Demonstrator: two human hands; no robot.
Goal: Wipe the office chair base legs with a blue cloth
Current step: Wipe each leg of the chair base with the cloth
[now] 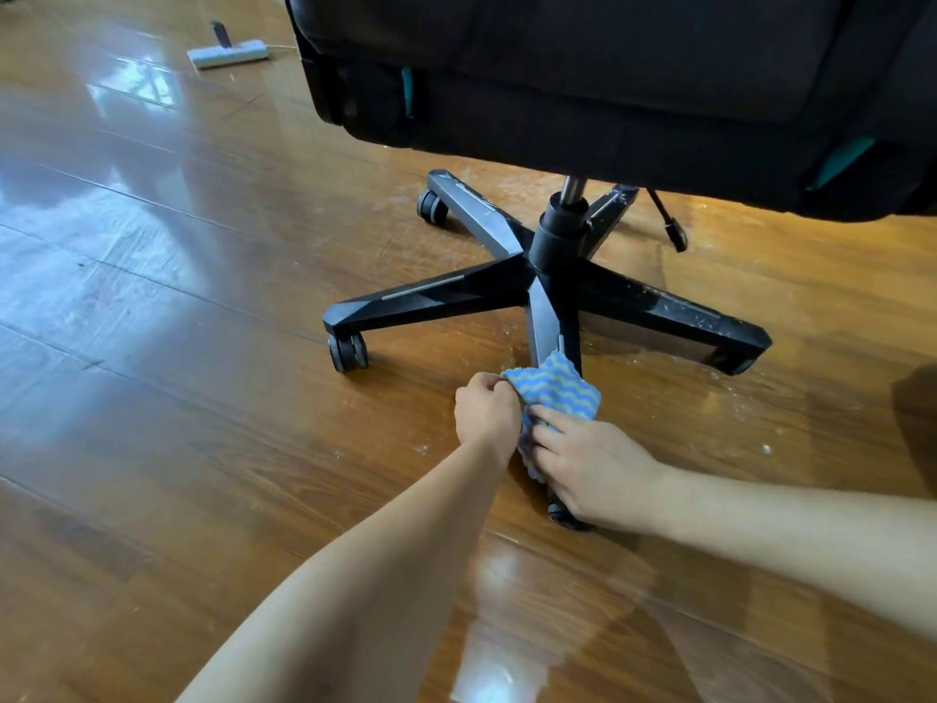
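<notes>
Your left hand (487, 411) is closed in a fist, pinching the left edge of the blue cloth (555, 390) between thumb and fingers. Your right hand (588, 464) lies flat with fingers spread, pressing the lower part of the same cloth down onto the nearest chair base leg (550, 322), which runs from the hub straight toward you and passes under both hands. The cloth, blue with wavy yellow stripes, is draped over that leg, its upper edge just ahead of your fingertips. Beneath the heel of your right hand the leg's caster (565, 515) peeks out, touching the wooden floor (203, 398).

Ahead of your hands stands the central column (560, 235) under the black seat (608, 78). To the left of your left hand another leg ends in a caster (347, 351). To the right of your right hand a dusty, speckled leg (674, 312) stretches away, with pale crumbs scattered on the floor near it. Far ahead on the left a white power strip (228, 53) lies on the floor.
</notes>
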